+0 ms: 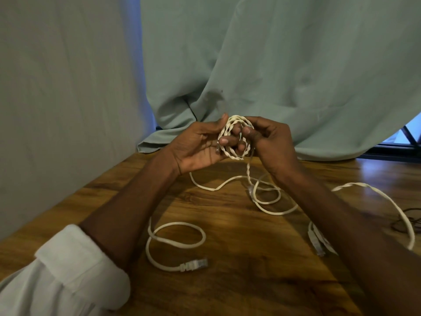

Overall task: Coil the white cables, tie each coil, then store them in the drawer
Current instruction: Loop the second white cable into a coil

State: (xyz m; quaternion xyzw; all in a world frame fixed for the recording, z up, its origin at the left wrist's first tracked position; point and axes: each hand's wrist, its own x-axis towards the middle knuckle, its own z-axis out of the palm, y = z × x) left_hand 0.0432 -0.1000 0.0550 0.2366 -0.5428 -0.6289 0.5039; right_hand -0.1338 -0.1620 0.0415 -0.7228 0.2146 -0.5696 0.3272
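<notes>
A small coil of twisted white cable (pixel 237 156) is held up above the wooden table (pixel 239 270). My left hand (pixel 200 144) has fingers through the coil and grips it. My right hand (pixel 268 140) pinches the coil's right side with thumb and fingers. A short tail with a clear plug (pixel 250 190) hangs down from the coil. A loose white cable (pixel 177 242) with a plug lies on the table near my left forearm. Another white cable (pixel 268 201) loops under my right wrist. A third (pixel 391 201) arcs at the right.
A pale green cloth (pixel 273 65) hangs behind the table and drapes onto its far edge. A thin dark cable (pixel 407 220) lies at the table's right edge. A window frame (pixel 405 137) shows at far right. No drawer is in view.
</notes>
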